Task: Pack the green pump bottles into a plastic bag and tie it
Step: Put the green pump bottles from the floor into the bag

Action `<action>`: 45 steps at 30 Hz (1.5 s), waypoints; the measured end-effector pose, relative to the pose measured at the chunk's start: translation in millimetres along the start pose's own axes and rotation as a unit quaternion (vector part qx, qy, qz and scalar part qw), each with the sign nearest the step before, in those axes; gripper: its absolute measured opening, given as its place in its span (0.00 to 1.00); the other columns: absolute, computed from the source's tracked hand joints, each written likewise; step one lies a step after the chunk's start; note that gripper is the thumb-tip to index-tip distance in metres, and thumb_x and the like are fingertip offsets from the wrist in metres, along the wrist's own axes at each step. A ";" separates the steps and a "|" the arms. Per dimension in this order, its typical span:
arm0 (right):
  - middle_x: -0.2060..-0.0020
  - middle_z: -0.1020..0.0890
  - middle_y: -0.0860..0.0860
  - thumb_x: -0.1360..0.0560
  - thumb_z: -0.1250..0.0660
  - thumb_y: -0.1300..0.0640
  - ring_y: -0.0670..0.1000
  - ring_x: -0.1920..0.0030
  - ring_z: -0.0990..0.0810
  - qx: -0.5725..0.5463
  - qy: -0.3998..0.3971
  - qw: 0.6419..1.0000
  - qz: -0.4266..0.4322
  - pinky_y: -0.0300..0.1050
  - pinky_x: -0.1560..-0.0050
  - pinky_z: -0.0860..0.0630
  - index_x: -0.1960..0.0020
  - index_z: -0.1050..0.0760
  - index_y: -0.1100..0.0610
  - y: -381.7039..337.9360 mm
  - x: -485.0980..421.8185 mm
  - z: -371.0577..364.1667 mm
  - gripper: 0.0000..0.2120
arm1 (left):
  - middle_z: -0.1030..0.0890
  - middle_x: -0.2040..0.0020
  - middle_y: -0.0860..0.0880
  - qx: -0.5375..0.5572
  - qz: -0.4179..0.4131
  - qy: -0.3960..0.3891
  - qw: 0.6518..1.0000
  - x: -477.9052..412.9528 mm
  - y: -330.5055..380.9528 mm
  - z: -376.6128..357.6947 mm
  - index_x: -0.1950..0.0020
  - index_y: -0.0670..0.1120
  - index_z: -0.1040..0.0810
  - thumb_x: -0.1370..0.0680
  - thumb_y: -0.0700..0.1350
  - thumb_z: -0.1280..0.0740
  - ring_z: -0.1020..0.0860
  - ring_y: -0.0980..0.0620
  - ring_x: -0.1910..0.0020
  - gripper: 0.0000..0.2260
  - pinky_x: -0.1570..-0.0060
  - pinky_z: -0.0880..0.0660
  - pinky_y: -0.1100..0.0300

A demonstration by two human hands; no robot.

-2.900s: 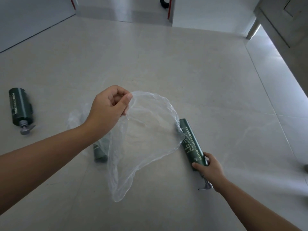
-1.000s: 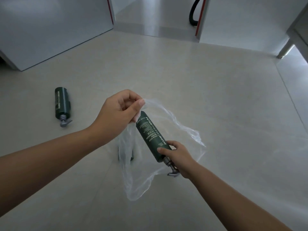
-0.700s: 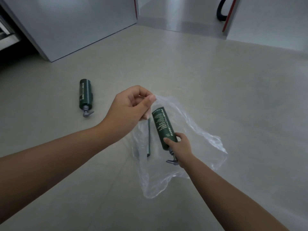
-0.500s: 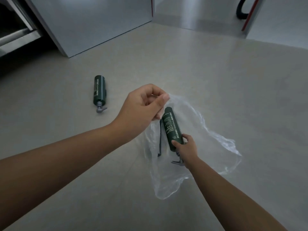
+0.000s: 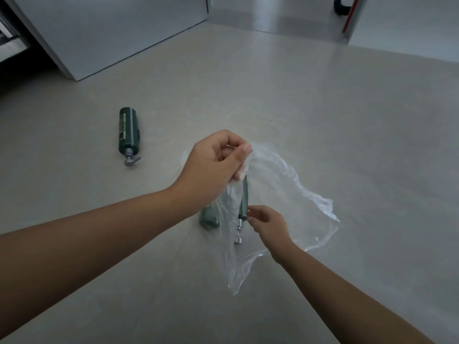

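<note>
A green pump bottle (image 5: 244,194) sits inside the clear plastic bag (image 5: 298,194), its pump (image 5: 239,232) nearest the camera. The right hand (image 5: 267,223) reaches into the bag with curled fingertips at the bottle's pump end. Whether its grip is grasping the bottle or is loose cannot be told. The left hand (image 5: 216,162) holds the bag's rim up, its grip clenched on the film. A second bottle (image 5: 210,217) shows blurred through the film. A third bottle (image 5: 128,131) lies on the floor (image 5: 323,108), well apart to the left.

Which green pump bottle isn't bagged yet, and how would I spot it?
From the big grey cabinet at upper left, drop down the pale floor. The dark green plastic pump bottle lies there alone on its side, unlike those inside the clear plastic bag.
</note>
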State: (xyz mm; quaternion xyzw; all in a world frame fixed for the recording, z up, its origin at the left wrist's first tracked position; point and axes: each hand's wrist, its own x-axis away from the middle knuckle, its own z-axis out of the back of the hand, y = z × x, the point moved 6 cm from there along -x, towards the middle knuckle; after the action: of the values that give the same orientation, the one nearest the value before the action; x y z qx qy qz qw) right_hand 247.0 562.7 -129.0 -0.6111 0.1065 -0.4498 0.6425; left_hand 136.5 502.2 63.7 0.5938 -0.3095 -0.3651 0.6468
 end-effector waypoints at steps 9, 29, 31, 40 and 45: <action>0.64 0.18 0.52 0.28 0.34 0.63 0.52 0.60 0.19 -0.015 0.121 0.992 0.007 0.44 0.58 0.23 0.61 0.23 0.53 26.4 56.2 67.5 0.06 | 0.27 0.77 0.54 -0.040 -0.025 -0.047 0.998 -14.8 -4.5 -46.2 0.60 0.45 0.27 0.23 0.40 0.37 0.30 0.57 0.76 0.06 0.71 0.30 0.67; 0.62 0.16 0.53 0.28 0.33 0.49 0.51 0.64 0.21 -0.007 0.139 0.980 -0.141 0.50 0.54 0.23 0.54 0.21 0.58 98.2 52.9 89.4 0.12 | 0.26 0.77 0.55 -0.044 -0.016 -0.041 0.998 -17.0 -13.9 -51.3 0.61 0.46 0.27 0.23 0.40 0.38 0.29 0.59 0.75 0.07 0.70 0.29 0.68; 0.61 0.17 0.53 0.28 0.32 0.51 0.50 0.63 0.20 -0.025 0.142 0.979 -0.141 0.47 0.56 0.25 0.47 0.24 0.60 95.6 50.0 86.7 0.15 | 0.26 0.77 0.55 -0.041 -0.014 -0.038 0.998 -16.0 -14.1 -49.5 0.61 0.46 0.27 0.23 0.40 0.38 0.30 0.59 0.76 0.07 0.71 0.30 0.68; 0.62 0.18 0.52 0.26 0.35 0.54 0.50 0.63 0.22 -0.144 0.153 0.964 -0.166 0.42 0.64 0.30 0.49 0.25 0.64 85.9 40.4 74.7 0.13 | 0.26 0.77 0.55 -0.031 -0.008 -0.030 0.999 -12.3 -12.1 -42.1 0.61 0.46 0.26 0.23 0.41 0.37 0.29 0.60 0.76 0.07 0.72 0.31 0.69; 0.64 0.19 0.52 0.26 0.35 0.59 0.48 0.67 0.24 -0.172 0.171 0.957 -0.161 0.41 0.66 0.31 0.49 0.25 0.65 80.5 37.8 69.9 0.10 | 0.26 0.78 0.55 -0.027 -0.007 -0.024 0.999 -10.6 -10.5 -38.0 0.61 0.46 0.26 0.23 0.40 0.37 0.30 0.60 0.76 0.07 0.71 0.30 0.69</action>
State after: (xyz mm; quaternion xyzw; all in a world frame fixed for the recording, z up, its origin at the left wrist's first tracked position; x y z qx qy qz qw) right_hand 352.8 572.0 -168.2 -0.6352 0.1910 -0.6200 0.4190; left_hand 161.3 531.3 49.7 0.5695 -0.3107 -0.3920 0.6523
